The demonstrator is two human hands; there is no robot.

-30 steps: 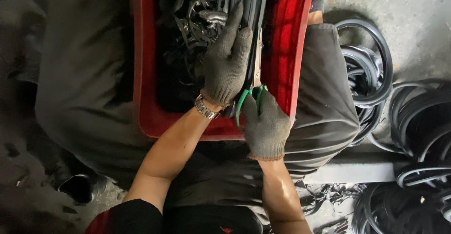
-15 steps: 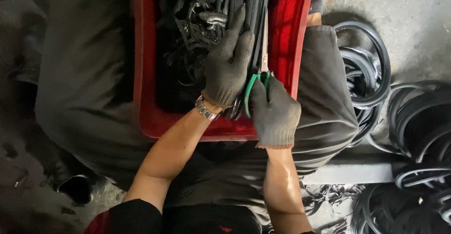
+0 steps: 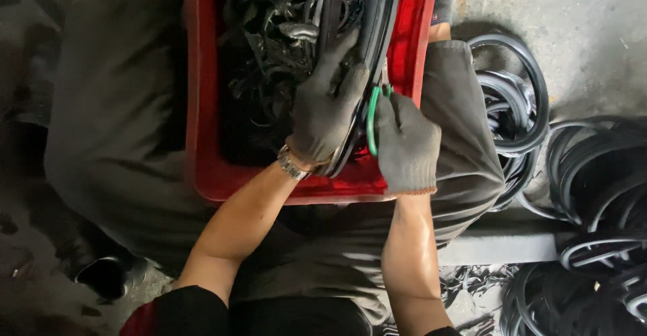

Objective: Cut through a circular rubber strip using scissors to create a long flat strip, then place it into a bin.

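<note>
Workshop, rubber-parts handling — informal, floor-level work area. Evidence: bare concrete floor (image 3: pixel 593 33), stained and dusty; stacks of black rubber rings (image 3: pixel 512 107) heaped directly on it at the right, with more coils (image 3: pixel 600 174) beside them; a red plastic crate (image 3: pixel 202 127) full of tangled black rubber offcuts (image 3: pixel 269 46); grey knit work gloves (image 3: pixel 404 147) on the hands — grimy from handling; green-handled cutting tool (image 3: pixel 372 117) in use.
</note>
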